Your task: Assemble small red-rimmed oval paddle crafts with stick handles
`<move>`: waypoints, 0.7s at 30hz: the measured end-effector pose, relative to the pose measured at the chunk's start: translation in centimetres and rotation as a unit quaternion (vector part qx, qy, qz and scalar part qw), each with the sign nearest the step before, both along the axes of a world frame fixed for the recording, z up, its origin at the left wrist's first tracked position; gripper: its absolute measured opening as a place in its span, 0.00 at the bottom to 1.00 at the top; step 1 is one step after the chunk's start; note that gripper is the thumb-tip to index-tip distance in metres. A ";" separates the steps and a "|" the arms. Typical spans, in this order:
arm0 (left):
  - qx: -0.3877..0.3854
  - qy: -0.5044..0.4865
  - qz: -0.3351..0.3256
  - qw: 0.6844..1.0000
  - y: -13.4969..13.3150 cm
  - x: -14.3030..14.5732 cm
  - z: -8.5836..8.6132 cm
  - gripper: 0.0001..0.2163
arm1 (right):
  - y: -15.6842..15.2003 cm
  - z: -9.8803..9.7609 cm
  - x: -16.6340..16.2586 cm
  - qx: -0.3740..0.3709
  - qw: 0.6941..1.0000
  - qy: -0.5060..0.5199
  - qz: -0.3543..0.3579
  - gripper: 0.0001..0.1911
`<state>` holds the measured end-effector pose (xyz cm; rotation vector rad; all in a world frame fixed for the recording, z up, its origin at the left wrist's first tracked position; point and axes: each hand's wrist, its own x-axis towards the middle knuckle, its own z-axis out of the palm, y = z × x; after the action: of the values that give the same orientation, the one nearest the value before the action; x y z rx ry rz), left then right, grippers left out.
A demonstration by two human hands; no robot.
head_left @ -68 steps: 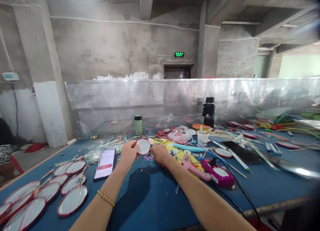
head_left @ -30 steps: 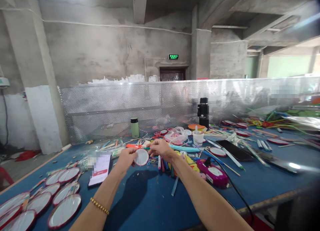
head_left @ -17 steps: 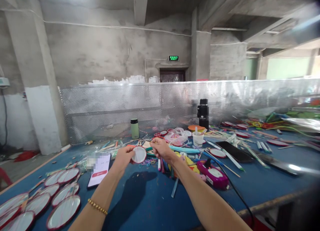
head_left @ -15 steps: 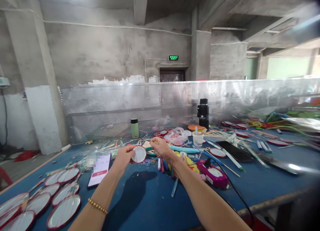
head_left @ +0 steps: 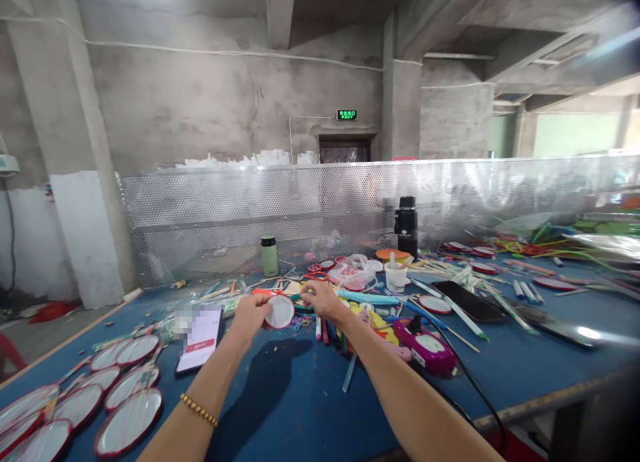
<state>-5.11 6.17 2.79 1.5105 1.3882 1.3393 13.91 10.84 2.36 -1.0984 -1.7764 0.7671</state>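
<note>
My left hand (head_left: pixel 250 317) grips a small round white disc with a red rim (head_left: pixel 279 311), held just above the blue table (head_left: pixel 300 395). My right hand (head_left: pixel 321 299) is beside the disc's right edge, its fingertips pinched together near the rim; what they pinch is too small to tell. Below the hands lie coloured pens and small loops (head_left: pixel 323 329). A gold bracelet (head_left: pixel 199 410) is on my left wrist.
A phone (head_left: pixel 201 339) lies left of my hands, and several red-rimmed oval fans (head_left: pixel 129 421) at the near left. A pink glue gun (head_left: pixel 425 345) with a black cord, a white cup (head_left: pixel 396 276), a black flask (head_left: pixel 407 225), a green bottle (head_left: pixel 269 256) and a perforated metal screen (head_left: pixel 350 202) stand beyond.
The disc has turned slightly in my left hand and dropped a little. My right hand stayed by its right edge, shifting slightly lower. The view moved to the right since the oldest frame.
</note>
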 end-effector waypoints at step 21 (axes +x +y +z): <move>-0.008 -0.004 -0.030 1.000 0.3 -0.1 -0.3 0.06 | -0.1 0.2 -1.2 0.097 0.995 0.000 -0.004 0.04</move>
<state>-5.16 6.45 2.49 1.5219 1.3350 1.2939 12.73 10.75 2.53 -0.9758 -1.8039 0.5752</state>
